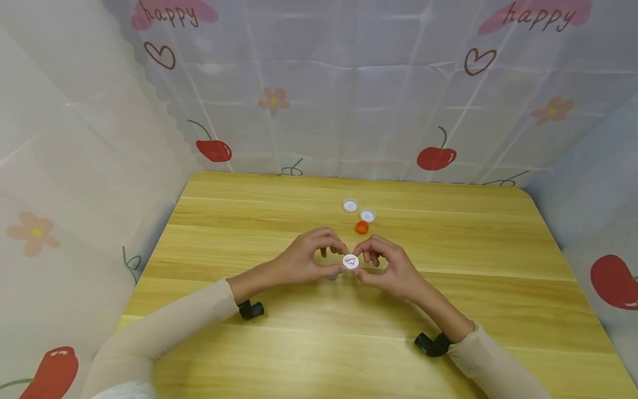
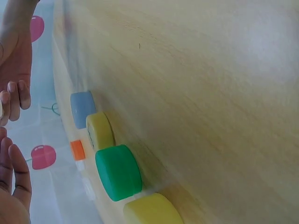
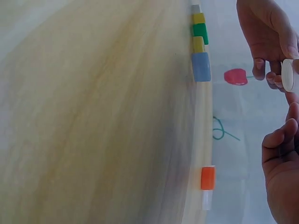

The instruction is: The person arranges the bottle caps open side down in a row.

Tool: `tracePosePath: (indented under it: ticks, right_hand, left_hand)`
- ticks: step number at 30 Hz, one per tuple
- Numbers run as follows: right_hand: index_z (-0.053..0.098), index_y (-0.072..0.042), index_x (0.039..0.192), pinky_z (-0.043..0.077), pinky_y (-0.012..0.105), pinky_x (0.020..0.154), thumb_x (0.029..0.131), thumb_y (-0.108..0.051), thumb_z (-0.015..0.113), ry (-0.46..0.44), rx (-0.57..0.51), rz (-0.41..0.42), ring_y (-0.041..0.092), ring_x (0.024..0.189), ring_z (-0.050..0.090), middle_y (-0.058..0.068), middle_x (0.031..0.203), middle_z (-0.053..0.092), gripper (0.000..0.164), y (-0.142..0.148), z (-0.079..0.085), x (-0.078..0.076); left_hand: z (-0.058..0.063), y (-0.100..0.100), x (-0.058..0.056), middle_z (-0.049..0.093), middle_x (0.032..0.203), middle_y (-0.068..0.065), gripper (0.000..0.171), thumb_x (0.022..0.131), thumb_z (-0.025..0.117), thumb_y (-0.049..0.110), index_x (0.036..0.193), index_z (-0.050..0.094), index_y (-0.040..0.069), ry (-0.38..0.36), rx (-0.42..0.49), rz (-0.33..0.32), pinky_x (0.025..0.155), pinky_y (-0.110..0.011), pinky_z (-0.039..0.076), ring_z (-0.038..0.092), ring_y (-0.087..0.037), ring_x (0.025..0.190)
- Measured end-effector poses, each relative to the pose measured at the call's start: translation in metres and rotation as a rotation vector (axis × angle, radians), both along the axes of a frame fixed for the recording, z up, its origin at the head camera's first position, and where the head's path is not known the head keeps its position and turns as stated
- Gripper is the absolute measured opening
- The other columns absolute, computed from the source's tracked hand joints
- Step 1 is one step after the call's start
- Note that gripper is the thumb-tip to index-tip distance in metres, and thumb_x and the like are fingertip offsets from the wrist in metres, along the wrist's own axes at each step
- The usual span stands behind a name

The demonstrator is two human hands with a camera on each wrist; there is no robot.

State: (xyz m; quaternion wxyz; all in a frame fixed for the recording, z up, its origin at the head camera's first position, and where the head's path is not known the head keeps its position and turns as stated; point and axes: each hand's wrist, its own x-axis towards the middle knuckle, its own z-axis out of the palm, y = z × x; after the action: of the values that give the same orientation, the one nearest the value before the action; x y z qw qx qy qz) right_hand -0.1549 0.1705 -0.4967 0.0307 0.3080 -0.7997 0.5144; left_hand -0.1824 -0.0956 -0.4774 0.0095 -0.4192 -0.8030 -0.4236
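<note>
Looking down at the middle of the table point(image 1: 299, 354), we see a round white cap point(image 1: 351, 261) raised off the wood, its printed face turned up towards the head. It sits right at the fingertips, between the two hands: our left hand point(image 1: 311, 257) pinches its left edge with thumb and forefinger, and our right hand point(image 1: 394, 269) pinches the opposite edge the same way. Below and to the left, a blue cap point(image 2: 84, 109) stands on the table, partly hidden from above by the left hand. From the left wrist we see it beside a yellow cap point(image 2: 100, 132), then a green cap point(image 2: 118, 172) and a second yellow cap point(image 2: 153, 211). Beyond our hands lie an orange cap point(image 1: 362, 228), a whitish lid point(image 1: 368, 216) just behind it and another lid point(image 1: 350, 206) farther back. Behind everything hangs a cherry-patterned curtain point(image 1: 339, 116).
</note>
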Motion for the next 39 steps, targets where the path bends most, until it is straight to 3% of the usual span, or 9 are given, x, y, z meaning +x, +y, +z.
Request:
tracePosePath:
  ticks: [4, 11, 17, 20, 24, 29, 39]
  right_hand:
    - [0.073, -0.022, 0.108, 0.044, 0.037, 0.065, 0.083, -0.006, 0.090, 0.043, 0.001, 0.005, 0.013, 0.074, 0.050, 0.007, 0.085, 0.058, 0.034, 0.000, -0.001, 0.000]
    - [0.073, -0.021, 0.109, 0.043, 0.025, 0.063, 0.082, -0.006, 0.090, 0.080, 0.088, 0.023, 0.012, 0.072, 0.049, -0.002, 0.087, 0.059, 0.035, 0.001, -0.003, -0.002]
    - [0.071, -0.022, 0.110, 0.047, 0.026, 0.069, 0.083, -0.010, 0.091, 0.053, 0.227, 0.054, 0.021, 0.079, 0.056, 0.006, 0.090, 0.062, 0.035, 0.003, -0.005, -0.003]
    - [0.070, -0.022, 0.109, 0.048, 0.024, 0.073, 0.084, -0.014, 0.090, 0.038, 0.307, 0.072, 0.019, 0.084, 0.058, 0.006, 0.092, 0.063, 0.033, 0.002, -0.005, -0.001]
    - [0.070, -0.022, 0.108, 0.048, 0.022, 0.076, 0.084, -0.017, 0.088, 0.013, 0.400, 0.063, 0.016, 0.086, 0.059, 0.003, 0.093, 0.063, 0.031, 0.001, -0.003, 0.001]
    - [0.069, -0.022, 0.107, 0.045, 0.023, 0.074, 0.086, -0.021, 0.087, 0.010, 0.493, 0.034, 0.012, 0.084, 0.056, -0.001, 0.092, 0.062, 0.027, -0.001, -0.004, -0.002]
    - [0.070, -0.020, 0.105, 0.045, 0.023, 0.071, 0.089, -0.026, 0.085, 0.011, 0.559, 0.018, 0.008, 0.081, 0.053, -0.004, 0.090, 0.060, 0.022, -0.002, -0.008, -0.010]
  left_hand:
    - [0.001, 0.000, 0.000, 0.073, 0.110, 0.005, 0.023, 0.091, 0.088, 0.026, 0.112, 0.079, 0.021, 0.012, -0.014, -0.006, 0.079, -0.024, 0.055, 0.063, -0.011, 0.095]
    - [-0.003, 0.001, 0.000, 0.074, 0.111, 0.001, 0.023, 0.091, 0.087, 0.025, 0.111, 0.079, 0.020, 0.033, -0.106, -0.009, 0.081, -0.032, 0.058, 0.064, -0.012, 0.099]
    - [-0.009, 0.005, 0.003, 0.069, 0.108, 0.010, 0.023, 0.088, 0.086, 0.027, 0.109, 0.078, 0.024, 0.035, -0.256, 0.035, 0.083, -0.024, 0.053, 0.062, -0.010, 0.097]
    - [-0.013, 0.008, 0.006, 0.067, 0.107, 0.013, 0.021, 0.088, 0.085, 0.030, 0.108, 0.078, 0.027, -0.002, -0.321, 0.051, 0.082, -0.023, 0.051, 0.063, -0.010, 0.097]
    - [-0.017, 0.012, 0.007, 0.068, 0.107, 0.015, 0.020, 0.091, 0.084, 0.036, 0.109, 0.078, 0.029, 0.007, -0.386, 0.067, 0.083, -0.024, 0.051, 0.061, -0.007, 0.099]
    - [-0.021, 0.019, 0.004, 0.069, 0.108, 0.014, 0.020, 0.094, 0.082, 0.039, 0.111, 0.079, 0.029, 0.046, -0.456, 0.089, 0.083, -0.024, 0.051, 0.055, -0.005, 0.098]
    - [-0.022, 0.026, 0.001, 0.072, 0.111, 0.010, 0.022, 0.096, 0.081, 0.040, 0.114, 0.080, 0.026, 0.037, -0.519, 0.109, 0.084, -0.026, 0.051, 0.056, -0.009, 0.098]
